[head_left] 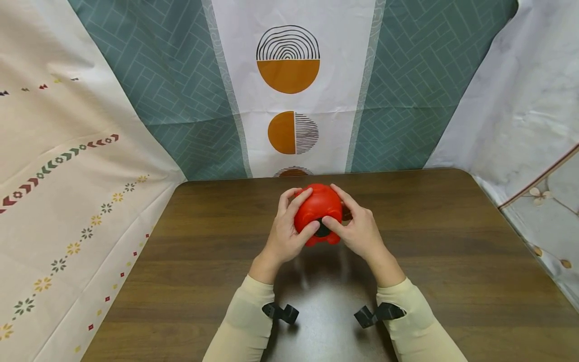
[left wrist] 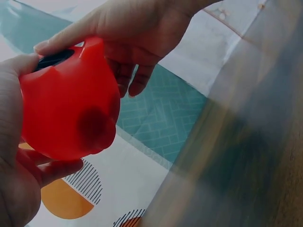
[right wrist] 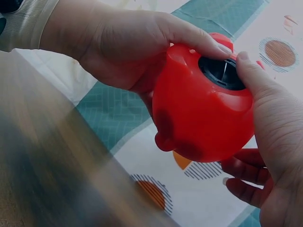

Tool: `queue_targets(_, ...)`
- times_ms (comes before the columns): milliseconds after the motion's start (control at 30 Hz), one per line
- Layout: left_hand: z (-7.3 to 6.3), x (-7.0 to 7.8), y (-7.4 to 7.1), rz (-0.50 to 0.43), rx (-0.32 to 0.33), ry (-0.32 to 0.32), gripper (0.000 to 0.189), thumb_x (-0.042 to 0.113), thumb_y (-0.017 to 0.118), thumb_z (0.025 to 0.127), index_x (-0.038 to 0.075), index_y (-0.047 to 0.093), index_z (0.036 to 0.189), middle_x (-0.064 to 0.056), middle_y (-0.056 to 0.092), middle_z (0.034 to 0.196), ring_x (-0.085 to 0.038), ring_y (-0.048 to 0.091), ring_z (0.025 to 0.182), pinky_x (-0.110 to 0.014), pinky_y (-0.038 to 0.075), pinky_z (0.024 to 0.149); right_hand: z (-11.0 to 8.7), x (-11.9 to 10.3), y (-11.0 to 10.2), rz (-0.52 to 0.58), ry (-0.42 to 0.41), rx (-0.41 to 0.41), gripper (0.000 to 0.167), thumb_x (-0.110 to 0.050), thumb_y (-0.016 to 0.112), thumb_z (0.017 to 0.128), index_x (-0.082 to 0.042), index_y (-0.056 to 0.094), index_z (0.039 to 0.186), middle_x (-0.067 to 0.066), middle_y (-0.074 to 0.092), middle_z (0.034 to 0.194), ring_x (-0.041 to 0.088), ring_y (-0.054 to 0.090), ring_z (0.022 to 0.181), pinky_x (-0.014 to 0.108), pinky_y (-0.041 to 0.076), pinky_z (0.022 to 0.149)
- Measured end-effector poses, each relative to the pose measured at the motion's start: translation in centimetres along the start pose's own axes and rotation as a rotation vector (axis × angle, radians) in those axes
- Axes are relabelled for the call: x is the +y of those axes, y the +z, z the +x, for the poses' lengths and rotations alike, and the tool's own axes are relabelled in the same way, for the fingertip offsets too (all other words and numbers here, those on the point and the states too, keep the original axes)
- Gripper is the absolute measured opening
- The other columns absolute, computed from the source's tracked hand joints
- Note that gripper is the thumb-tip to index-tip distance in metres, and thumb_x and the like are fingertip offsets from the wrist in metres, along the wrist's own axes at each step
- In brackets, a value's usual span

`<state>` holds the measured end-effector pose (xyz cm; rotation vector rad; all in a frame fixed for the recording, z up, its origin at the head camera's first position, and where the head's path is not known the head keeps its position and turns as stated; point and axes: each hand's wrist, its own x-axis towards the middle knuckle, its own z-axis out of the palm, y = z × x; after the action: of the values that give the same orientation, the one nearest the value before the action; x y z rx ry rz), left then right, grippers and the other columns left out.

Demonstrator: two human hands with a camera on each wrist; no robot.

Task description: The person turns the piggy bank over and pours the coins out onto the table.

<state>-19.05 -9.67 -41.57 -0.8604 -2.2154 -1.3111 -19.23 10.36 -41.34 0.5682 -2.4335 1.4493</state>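
A glossy red piggy bank, rounded with small stubby feet, is held above the table between both hands. Its underside faces the person, showing a round black plug. My left hand grips the left side, fingers curved round the body and thumb at the plug's edge. On the other side my right hand holds the bank, its thumb on the plug's opposite edge. The two thumb tips lie close together in the right wrist view. In the left wrist view the red body hides part of the fingers.
A brown wood-grain table lies below the hands. Behind it hangs a green and white patterned cloth. Pale patterned cloths hang at the left and right. Each wrist wears a black strap mount.
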Motion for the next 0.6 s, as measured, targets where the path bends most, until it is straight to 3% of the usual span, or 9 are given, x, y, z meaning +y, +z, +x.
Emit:
queue_targets(200,0.1,0.0,0.2,-0.067,0.005,-0.033,0.059,0.025,0.065,0.087,0.023,0.043,0.142,-0.004,0.032,0.144,-0.022,0.044,0.121,-0.042,0.05,0.09,0.0,0.0,-0.1,0.006,0.025,-0.033,0.07,-0.043,0.069,0.087,-0.038,0.034,0.147,0.005,0.061,0.116,0.021,0.062,0.085,0.031,0.057,0.067)
queue_targets(367,0.1,0.2,0.3,-0.107,0.011,-0.052,0.061,0.012,0.066,0.085,0.014,0.044,0.141,-0.011,0.034,0.142,-0.028,0.044,0.121,-0.046,0.048,0.091,0.1,-0.1,-0.2,0.022,-0.05,-0.019,0.07,-0.034,0.071,0.086,-0.034,0.036,0.148,0.001,0.05,0.132,0.019,0.058,0.103,0.035,0.057,0.077)
queue_targets(500,0.4,2.2,-0.5,-0.122,0.028,-0.036,0.057,0.005,0.064,0.084,0.004,0.044,0.137,-0.02,0.037,0.138,-0.034,0.045,0.118,-0.047,0.048,0.091,0.2,-0.3,-0.2,0.071,-0.136,-0.016,0.069,-0.017,0.071,0.086,-0.023,0.04,0.147,0.001,0.044,0.141,0.02,0.052,0.116,0.04,0.054,0.086)
queue_targets(600,0.7,3.7,-1.1,-0.115,0.04,-0.024,0.053,0.003,0.062,0.084,0.0,0.045,0.134,-0.024,0.038,0.134,-0.036,0.046,0.116,-0.045,0.049,0.091,0.1,-1.3,-0.3,0.11,-0.184,-0.031,0.066,-0.006,0.069,0.086,-0.012,0.042,0.145,0.008,0.042,0.145,0.028,0.051,0.119,0.045,0.052,0.089)
